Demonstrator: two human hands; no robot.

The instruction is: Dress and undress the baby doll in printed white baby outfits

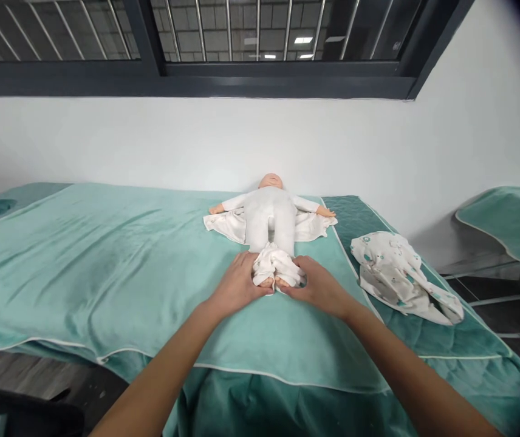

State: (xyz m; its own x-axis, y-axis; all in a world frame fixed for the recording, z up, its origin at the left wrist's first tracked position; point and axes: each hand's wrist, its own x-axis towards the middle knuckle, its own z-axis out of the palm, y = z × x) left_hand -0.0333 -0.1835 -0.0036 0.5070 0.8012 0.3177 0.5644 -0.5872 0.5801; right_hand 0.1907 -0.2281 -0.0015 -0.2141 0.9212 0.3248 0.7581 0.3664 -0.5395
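Note:
A baby doll (270, 206) with a white cloth body lies on its back, its head toward the wall and its arms spread. Bunched around its feet is a white baby garment (273, 261), with the toes showing at the near edge. My left hand (240, 282) grips the bunched cloth at its left side, thumb by the foot. On the other side my right hand (318, 285) pinches the same cloth between thumb and fingers. Another white cloth (228, 225) is spread under the doll's upper body and sticks out on both sides.
The doll lies on a bed with a light green blanket (105, 261). To the right, a patterned white baby garment (401, 276) rests on a darker green quilted cover (451, 340). A barred window (260, 36) is above the white wall. Another green-covered surface (510, 218) stands at the right.

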